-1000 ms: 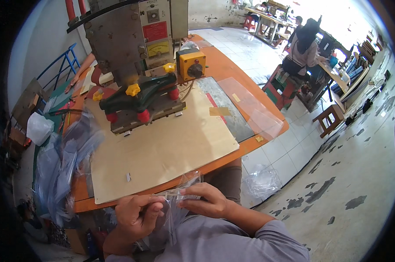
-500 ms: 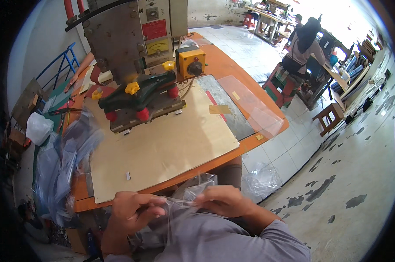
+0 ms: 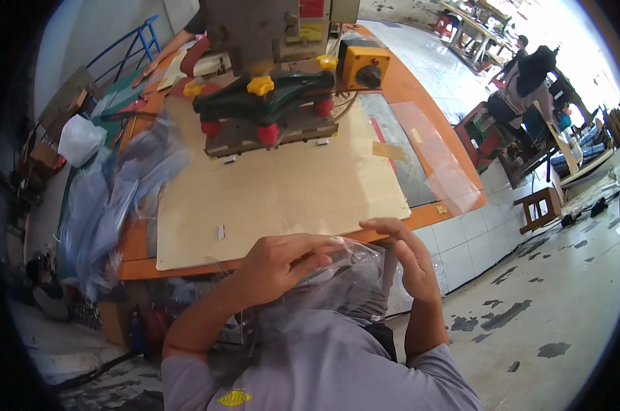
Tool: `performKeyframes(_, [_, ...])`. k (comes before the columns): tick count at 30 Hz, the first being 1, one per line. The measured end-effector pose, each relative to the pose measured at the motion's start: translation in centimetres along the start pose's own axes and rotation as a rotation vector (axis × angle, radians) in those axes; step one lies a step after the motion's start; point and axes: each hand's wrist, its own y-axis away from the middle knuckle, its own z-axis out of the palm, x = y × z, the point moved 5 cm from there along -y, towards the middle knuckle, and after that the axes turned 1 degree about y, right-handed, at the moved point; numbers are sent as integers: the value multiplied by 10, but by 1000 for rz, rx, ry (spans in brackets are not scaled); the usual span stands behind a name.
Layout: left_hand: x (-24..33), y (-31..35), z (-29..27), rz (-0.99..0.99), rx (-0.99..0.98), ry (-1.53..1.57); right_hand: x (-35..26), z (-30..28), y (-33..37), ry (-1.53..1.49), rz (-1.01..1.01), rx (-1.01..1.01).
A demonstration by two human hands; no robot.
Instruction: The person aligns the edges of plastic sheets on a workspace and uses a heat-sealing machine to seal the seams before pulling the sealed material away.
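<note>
Over my lap, in front of the table, hangs a crinkled clear plastic sheet [image 3: 354,274]. My left hand [image 3: 282,267] pinches its upper edge between fingers and thumb. At the sheet's right side, my right hand [image 3: 411,259] is raised with its fingers stretched and apart, holding nothing. Beyond both hands lies a flat cream board [image 3: 289,198], with a small white piece [image 3: 221,232] near its front left. Above the board's far part stands a press [image 3: 269,103] with a dark green frame, yellow knobs and red feet.
An orange control box [image 3: 364,67] sits right of the press. Clear plastic sheets [image 3: 111,205] pile up at left; another sheet [image 3: 440,157] lies at the table's right edge. A co-worker's arm [image 3: 166,51] rests at far left. Another person [image 3: 522,89] sits at right, beyond a brown stool [image 3: 539,205].
My right hand has let go of the plastic sheet and opened beside it. My left hand has moved up and right, still pinching the sheet. The whole view has shifted.
</note>
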Motion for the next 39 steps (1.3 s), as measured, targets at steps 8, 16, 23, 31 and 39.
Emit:
performKeyframes(8, [-8,0,13,-26,-75,-60,-20,29,-26,269,115,-169])
performKeyframes(16, [-18,19,6,-191,-157,14,9,30,-33,-73,308,-179])
performKeyframes(23, [-52,82,-24,-573,-103,-202,16,-1,-33,-2,223,-23])
performKeyframes(31, [-47,100,-41,-491,-21,-137,19,3,-37,24,181,33])
performKeyframes(39, [-51,108,-69,-586,54,13,18,-9,-40,33,166,137])
